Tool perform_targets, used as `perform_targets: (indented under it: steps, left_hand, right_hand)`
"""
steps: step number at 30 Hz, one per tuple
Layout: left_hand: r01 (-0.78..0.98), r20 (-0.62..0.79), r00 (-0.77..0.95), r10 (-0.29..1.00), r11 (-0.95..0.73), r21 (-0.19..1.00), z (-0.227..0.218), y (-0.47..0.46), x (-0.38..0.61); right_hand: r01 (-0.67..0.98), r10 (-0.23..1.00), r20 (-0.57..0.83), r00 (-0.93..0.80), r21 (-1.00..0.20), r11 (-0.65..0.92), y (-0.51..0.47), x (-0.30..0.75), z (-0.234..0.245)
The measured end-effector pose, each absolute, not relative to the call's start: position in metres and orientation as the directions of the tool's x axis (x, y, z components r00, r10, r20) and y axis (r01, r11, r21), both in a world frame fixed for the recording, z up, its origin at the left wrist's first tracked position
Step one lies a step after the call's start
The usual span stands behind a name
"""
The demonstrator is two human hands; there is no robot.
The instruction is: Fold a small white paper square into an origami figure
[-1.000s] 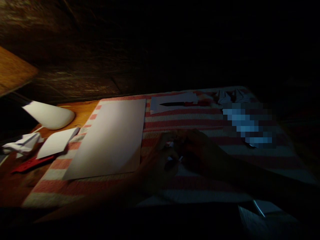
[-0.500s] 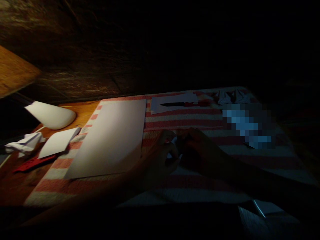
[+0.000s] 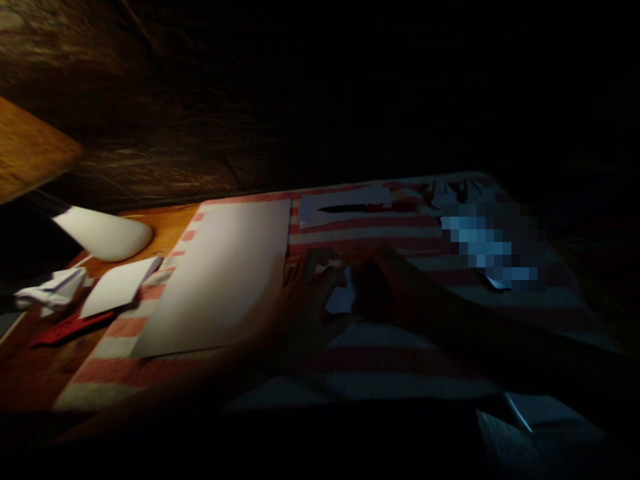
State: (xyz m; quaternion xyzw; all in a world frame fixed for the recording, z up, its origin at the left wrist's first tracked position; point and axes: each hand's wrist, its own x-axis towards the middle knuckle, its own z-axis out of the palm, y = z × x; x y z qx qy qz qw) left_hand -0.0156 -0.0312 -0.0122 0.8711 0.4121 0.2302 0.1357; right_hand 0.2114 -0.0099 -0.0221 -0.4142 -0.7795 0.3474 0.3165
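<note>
My left hand [image 3: 310, 297] is over the striped towel, its fingers curved and thumb set apart around a small folded white paper [image 3: 342, 293]. The paper shows between the thumb and forefinger. My right hand [image 3: 393, 283] is closed at the paper's right edge; deep shadow hides its fingertips. Left of my hands lies a large white paper sheet [image 3: 225, 273]. Beyond them, a knife [image 3: 345, 209] with a dark blade and red handle rests across a smaller paper piece [image 3: 313, 212].
The striped towel [image 3: 100, 370] covers the wooden table [image 3: 25, 380]. At left are a white lamp [image 3: 107, 233], crumpled paper [image 3: 53, 290], and a red-handled object [image 3: 70, 328] beside a paper pad [image 3: 117, 287]. Folded paper shapes [image 3: 460, 192] stand at the back right, near a blurred-out patch.
My left hand has opened wider around the small paper, and more of the paper shows. My right hand has stayed close to the same place. The view has shifted slightly.
</note>
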Motion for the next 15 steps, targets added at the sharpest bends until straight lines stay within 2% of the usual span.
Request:
perform_targets:
  steps: [4, 6, 8, 11, 15]
  left_hand:
    - [0.493, 0.395, 0.702, 0.592, -0.805, 0.331, -0.018, -0.035, -0.025]
    - [0.401, 0.382, 0.775, 0.503, -0.859, 0.318, -0.017, -0.036, -0.027]
    - [0.377, 0.312, 0.818, 0.483, -0.86, 0.344, -0.013, -0.036, -0.029]
    - [0.427, 0.237, 0.816, 0.527, -0.827, 0.365, -0.007, -0.034, -0.029]
    - [0.376, 0.248, 0.869, 0.428, -0.897, 0.232, -0.001, -0.032, -0.029]
  right_hand:
    - [0.519, 0.885, 0.163, -0.437, -0.758, 0.396, -0.006, 0.215, -0.028]
    - [0.524, 0.889, 0.158, -0.43, -0.758, 0.388, -0.005, 0.215, -0.031]
    - [0.511, 0.888, 0.171, -0.426, -0.765, 0.393, -0.005, 0.215, -0.033]
    - [0.43, 0.86, 0.207, -0.466, -0.797, 0.424, -0.003, 0.22, -0.032]
    - [0.317, 0.828, 0.141, -0.542, -0.878, 0.357, -0.004, 0.237, -0.022]
